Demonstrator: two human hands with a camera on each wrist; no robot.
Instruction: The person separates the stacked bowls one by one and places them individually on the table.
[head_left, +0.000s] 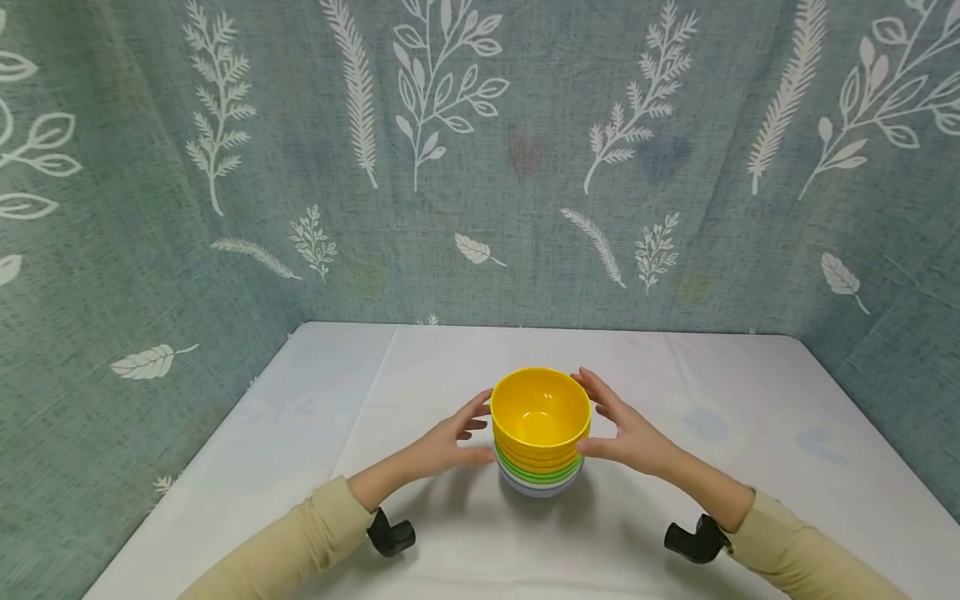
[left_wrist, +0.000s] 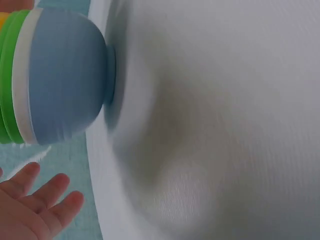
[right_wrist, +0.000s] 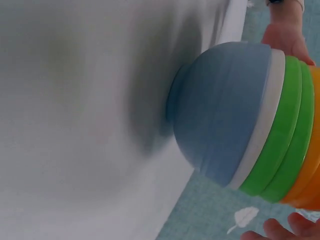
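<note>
A stack of nested bowls stands upright on the table: a yellow bowl [head_left: 538, 408] on top, more yellow rims below it, then green bowls [right_wrist: 277, 150], a white rim [left_wrist: 25, 75] and a light blue bowl [left_wrist: 67, 75] at the bottom. On the stack's left side, my left hand [head_left: 446, 446] has its fingers spread at the yellow bowl's edge. My right hand [head_left: 630, 433] flanks the other side, thumb and fingers apart, fingertips close to the yellow rim. Whether the fingertips touch the bowls I cannot tell. In each wrist view only some fingers show near the stack.
White cloth covers the table [head_left: 720, 400]. A grey-green curtain [head_left: 517, 275] with white leaf prints surrounds its back and sides. Black wrist devices, one on the left wrist [head_left: 392, 533] and one on the right wrist [head_left: 697, 540], hang just above the table.
</note>
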